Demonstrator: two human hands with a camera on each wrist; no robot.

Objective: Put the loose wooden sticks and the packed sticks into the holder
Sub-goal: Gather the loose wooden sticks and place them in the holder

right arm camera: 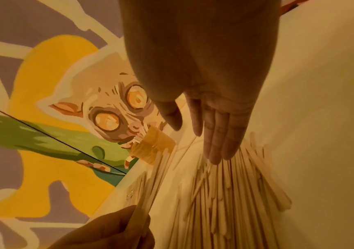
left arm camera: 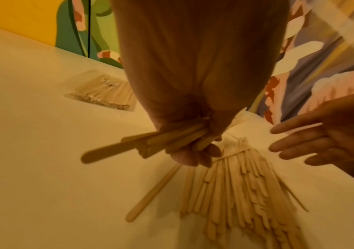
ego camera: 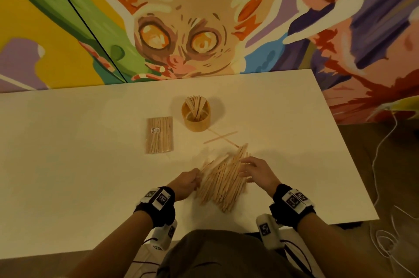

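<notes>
A broad heap of loose pale wooden sticks [ego camera: 223, 183] lies on the white table [ego camera: 79, 164], near its front edge, between the two hands. The left hand [ego camera: 187, 183] sits at the heap's 9 o'clock edge, fingers curled tight around a small bundle of flat wooden sticks [left arm camera: 172, 139] drawn from it; in the left wrist view the bundle juts out of the fist to the left, one long stick reaching furthest. The right hand [ego camera: 257, 172] is at the heap's 3 o'clock side, slack and unclenched, its straight fingers [right arm camera: 218, 139] together and pointing down at the sticks' far ends; whether the tips actually touch the wood I cannot tell, and it grasps nothing.

At 12 o'clock from the heap stands the round tan cylindrical holder [ego camera: 196, 119], upright, already carrying a fan of sticks that lean on its rim. Two single sticks [ego camera: 221, 137] lie crossed on the table between the holder and the heap. At 9 o'clock from the holder, just beside it, lies the flat clear plastic pack of wooden sticks [ego camera: 160, 135] with a small white label, well apart from both hands. One more lone stick [left arm camera: 152, 193] lies at the heap's left edge in the left wrist view
</notes>
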